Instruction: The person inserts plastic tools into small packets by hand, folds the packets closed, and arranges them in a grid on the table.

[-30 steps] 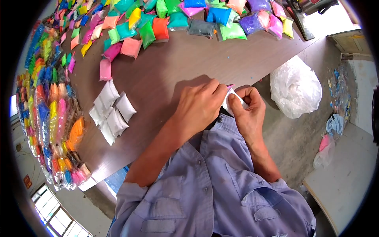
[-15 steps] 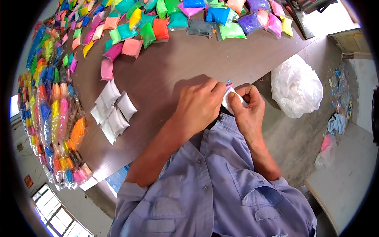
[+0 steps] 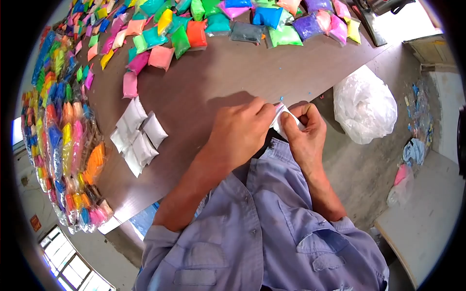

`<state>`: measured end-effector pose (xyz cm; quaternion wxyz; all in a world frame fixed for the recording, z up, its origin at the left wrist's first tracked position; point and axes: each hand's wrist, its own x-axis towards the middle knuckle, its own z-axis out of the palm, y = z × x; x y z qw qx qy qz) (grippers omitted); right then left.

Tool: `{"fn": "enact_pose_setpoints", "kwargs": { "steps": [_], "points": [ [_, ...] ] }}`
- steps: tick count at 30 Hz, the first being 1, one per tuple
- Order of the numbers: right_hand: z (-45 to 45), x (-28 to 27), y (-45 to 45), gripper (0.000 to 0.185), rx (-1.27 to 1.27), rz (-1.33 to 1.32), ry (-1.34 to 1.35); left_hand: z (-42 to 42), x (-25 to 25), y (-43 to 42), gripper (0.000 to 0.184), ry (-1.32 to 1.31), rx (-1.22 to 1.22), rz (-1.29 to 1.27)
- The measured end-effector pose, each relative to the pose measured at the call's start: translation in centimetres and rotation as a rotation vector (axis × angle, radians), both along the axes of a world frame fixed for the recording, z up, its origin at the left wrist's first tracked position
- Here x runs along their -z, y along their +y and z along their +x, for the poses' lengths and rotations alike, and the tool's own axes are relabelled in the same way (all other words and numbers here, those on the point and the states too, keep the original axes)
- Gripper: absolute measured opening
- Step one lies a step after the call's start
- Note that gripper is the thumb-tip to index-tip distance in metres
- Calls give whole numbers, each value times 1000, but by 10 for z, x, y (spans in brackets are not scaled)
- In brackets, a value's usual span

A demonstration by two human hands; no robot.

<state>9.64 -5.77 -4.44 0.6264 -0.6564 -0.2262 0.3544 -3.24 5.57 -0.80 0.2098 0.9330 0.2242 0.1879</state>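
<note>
A small white packet [image 3: 278,121] is held between my two hands, just above the table's front edge. My right hand [image 3: 308,133] grips it with the thumb on top and the fingers curled behind. The fingers of my left hand [image 3: 242,128] are pinched together at the packet's left side, and their tips are partly hidden. A bit of pink shows at the packet's upper end. Several white packets [image 3: 138,138] lie in a cluster on the brown table [image 3: 194,87], left of my left hand.
Many colourful packets [image 3: 181,42] cover the table's far side. Bundled colourful bags [image 3: 65,145] stand along the left. A white plastic bag [image 3: 364,105] sits beyond the right table edge. A dark flat object [image 3: 371,29] lies at the far right.
My left hand has shifted slightly left and down, its fingers still at the packet. My right hand stays almost in place. The pink bit at the packet's top shows less than before.
</note>
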Motion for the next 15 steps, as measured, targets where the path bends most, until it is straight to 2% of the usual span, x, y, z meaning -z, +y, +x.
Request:
{"fn": "enact_pose_setpoints", "kwargs": {
  "steps": [3,7,9,13,15],
  "points": [
    [0,0,0,13,7,-16,-24,-8,-11,-1,6,89,60,-67],
    [0,-1,1,14,3,3,-23,-6,-11,-3,6,101,33,-71],
    [1,0,0,14,-19,-6,-25,-2,-12,0,12,59,17,-140],
    [-1,-1,1,14,-5,2,-10,-2,-9,5,13,65,17,-116],
    [1,1,0,14,-10,13,-18,-1,-6,4,7,44,-38,-28]
  ]
}}
